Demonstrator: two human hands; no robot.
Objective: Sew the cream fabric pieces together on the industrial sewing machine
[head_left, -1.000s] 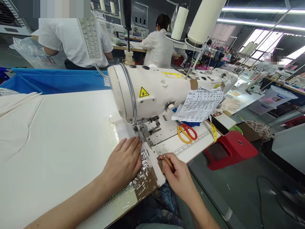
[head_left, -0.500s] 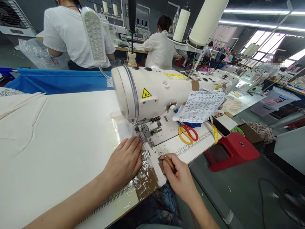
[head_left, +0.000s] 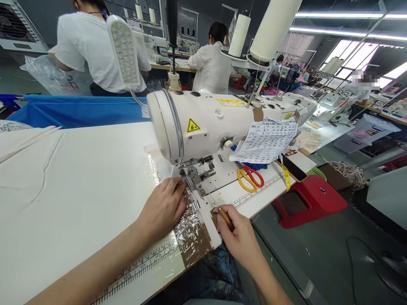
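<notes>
My left hand lies palm down beside the needle area of the white sewing machine. Its fingers are pressed together; whatever is beneath them is hidden. Closed around the wooden handle of an awl is my right hand, at the table's front edge. The awl's thin metal tip points up and left toward the machine's metal plate. White fabric shows just beyond my left fingertips. Scissors with red and yellow handles rest right of the needle area.
A paper sheet with handwriting hangs on the machine. Beside it are a yellow tape measure and a phone. Pale fabric lies on the table's left. A red stool stands at the right. Other people sit behind the machine.
My left hand has drawn back slightly to the left, and its fingers are more bent. The right hand still holds the awl in nearly the same place.
</notes>
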